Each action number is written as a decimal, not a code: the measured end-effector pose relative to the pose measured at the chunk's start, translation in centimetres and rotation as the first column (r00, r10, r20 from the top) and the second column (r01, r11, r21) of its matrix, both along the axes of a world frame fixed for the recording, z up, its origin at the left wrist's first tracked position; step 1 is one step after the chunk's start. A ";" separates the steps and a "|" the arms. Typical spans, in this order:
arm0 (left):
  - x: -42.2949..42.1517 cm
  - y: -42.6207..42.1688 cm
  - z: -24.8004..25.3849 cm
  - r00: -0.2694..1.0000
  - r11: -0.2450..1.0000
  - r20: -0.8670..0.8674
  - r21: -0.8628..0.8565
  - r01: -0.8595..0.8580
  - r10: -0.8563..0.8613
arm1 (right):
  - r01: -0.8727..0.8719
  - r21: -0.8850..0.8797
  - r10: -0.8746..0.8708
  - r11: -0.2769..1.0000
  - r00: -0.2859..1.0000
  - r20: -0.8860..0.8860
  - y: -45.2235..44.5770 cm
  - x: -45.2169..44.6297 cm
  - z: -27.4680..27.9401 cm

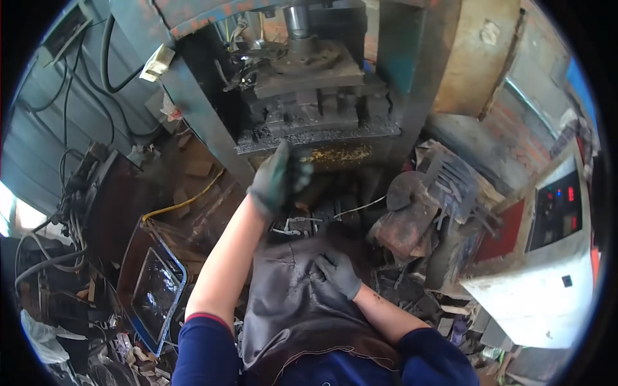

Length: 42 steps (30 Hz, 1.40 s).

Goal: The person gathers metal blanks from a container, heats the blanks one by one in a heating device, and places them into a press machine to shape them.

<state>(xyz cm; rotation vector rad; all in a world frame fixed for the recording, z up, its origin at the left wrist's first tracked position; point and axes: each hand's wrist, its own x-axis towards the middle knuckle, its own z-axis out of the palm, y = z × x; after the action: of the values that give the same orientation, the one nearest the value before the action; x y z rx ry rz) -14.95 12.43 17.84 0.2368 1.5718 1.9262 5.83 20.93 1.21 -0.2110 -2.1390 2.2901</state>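
Observation:
My left hand [280, 179], in a dark grey-green work glove, is raised in front of the press bed [322, 135]. It is open and slightly blurred, with nothing visible in it. My right hand [339, 275], in a grey glove, lies on the dark leather apron [283, 309] over my lap, its fingers loosely out and holding nothing I can see. Above the bed, a metal die block [312, 116] sits under the press ram [298, 22]. Yellowish flakes [341, 153] cover part of the front edge below the bed.
A control cabinet [534, 283] with red digits stands at the right. Beside it are a fork-like metal piece [450, 183] and a round dark disc [407, 190]. A blue-rimmed tray [177, 273] holding dark liquid stands at left. Cables [71, 90] hang along the wall.

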 end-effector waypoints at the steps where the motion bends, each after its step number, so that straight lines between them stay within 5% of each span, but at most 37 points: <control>1: -1.6 1.5 0.0 1.000 1.000 0.003 0.005 -0.010 0.010 | -0.018 -0.036 0.018 0.999 1.000 0.006 0.1 0.0 -0.2; 5: -4.1 5.8 -0.1 0.999 0.998 -0.031 0.060 0.026 -0.024 | 0.062 -0.191 -0.069 0.980 0.997 -0.029 0.3 0.2 1.6; 12: -5.3 9.4 -0.6 0.996 0.953 0.022 0.293 -0.084 0.081 | 0.141 -0.154 -0.130 0.978 0.989 0.077 1.4 0.4 2.1; 14: -4.5 8.4 -0.9 0.984 0.945 0.175 0.312 -0.097 0.043 | 0.106 0.433 -0.020 0.895 0.980 -0.197 2.4 0.3 0.5; 15: -2.2 6.7 -0.5 0.980 0.915 0.193 0.387 -0.114 0.041 | 0.197 0.732 0.094 0.652 0.937 -0.336 3.0 0.2 -0.9; 16: -0.3 4.8 -0.8 0.958 0.899 0.284 0.412 -0.152 0.032 | 0.371 0.849 0.188 0.377 0.867 -0.462 3.6 0.3 -2.2; 18: 4.5 -2.1 -1.1 0.955 0.899 0.280 0.384 -0.208 0.101 | 0.245 0.821 0.135 0.516 0.923 -0.360 2.5 -0.7 0.0; 19: 6.9 -6.4 -1.7 0.970 0.900 0.185 0.376 -0.220 0.160 | 0.085 0.562 0.028 0.823 0.981 -0.191 2.7 -0.9 -0.8; 20: 8.2 -10.7 -1.3 0.931 0.882 0.205 0.312 -0.354 0.301 | 0.095 0.177 -0.096 0.980 0.995 -0.004 2.9 -1.2 -1.6; 21: 9.9 -14.4 -1.0 0.882 0.849 0.218 0.253 -0.464 0.417 | 0.136 0.009 -0.137 0.991 0.989 0.049 1.4 -1.4 0.2; 23: 9.8 -23.0 -2.6 0.824 0.764 0.062 0.343 -0.547 0.563 | 0.110 0.025 -0.110 0.994 0.994 0.022 0.6 -1.5 1.5; 25: 10.1 -32.2 -3.7 0.839 0.758 0.232 0.359 -0.544 0.492 | 0.095 0.075 -0.101 0.993 0.992 0.080 0.1 -1.9 2.1; 27: 14.8 -39.1 -6.5 0.638 0.641 -0.087 0.011 -0.767 0.765 | 0.074 0.118 -0.087 0.990 0.990 0.114 -1.7 -3.2 3.3; 30: 23.3 -48.0 -16.7 0.526 0.369 -0.381 -0.413 -0.832 0.760 | -0.197 0.328 0.161 0.924 0.978 0.134 -7.0 -5.5 5.0; 31: 27.1 -49.2 -20.5 0.477 0.229 -0.512 -0.473 -0.851 0.715 | -0.322 0.315 0.285 0.893 0.945 0.159 -9.4 -6.3 5.2; 33: 34.7 -49.8 -23.4 0.702 -0.008 -0.652 -0.734 -0.679 0.287 | -0.606 0.214 0.578 0.766 0.795 0.183 -15.8 -7.0 5.2; 35: 39.6 -48.8 -24.8 0.629 -0.069 -0.645 -0.720 -0.690 0.434 | -0.836 0.181 0.796 0.518 0.549 0.256 -22.4 -6.9 3.9; 37: 41.4 -47.0 -24.3 0.461 -0.095 -0.547 -0.709 -0.698 0.699 | -0.742 0.631 0.942 0.228 0.332 0.050 -28.6 -7.2 0.7; 39: 40.4 -44.4 -24.7 0.155 -0.173 -0.460 -0.594 -0.785 0.874 | -0.727 0.661 0.936 0.187 0.337 0.106 -33.8 -6.7 -3.0; 40: 39.4 -43.4 -23.9 -0.036 -0.114 -0.208 -0.379 -0.918 0.977 | -0.726 0.664 0.939 0.178 0.326 0.105 -35.9 -7.1 -4.7; 41: 39.5 -43.5 -24.7 0.005 -0.070 -0.175 -0.417 -0.906 0.984 | -0.671 0.739 0.903 0.065 0.355 0.243 -37.9 -7.5 -5.9; 42: 39.4 -43.0 -25.6 0.021 -0.201 -0.393 -0.515 -0.833 0.919 | -0.610 0.790 0.842 -0.054 0.397 0.364 -39.5 -7.9 -7.0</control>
<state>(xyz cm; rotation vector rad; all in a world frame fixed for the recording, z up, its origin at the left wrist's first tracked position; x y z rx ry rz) 24.41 -30.61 -7.76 -1.9213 2.4927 1.8110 -2.06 -18.58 -5.78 1.5653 -3.2923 0.6504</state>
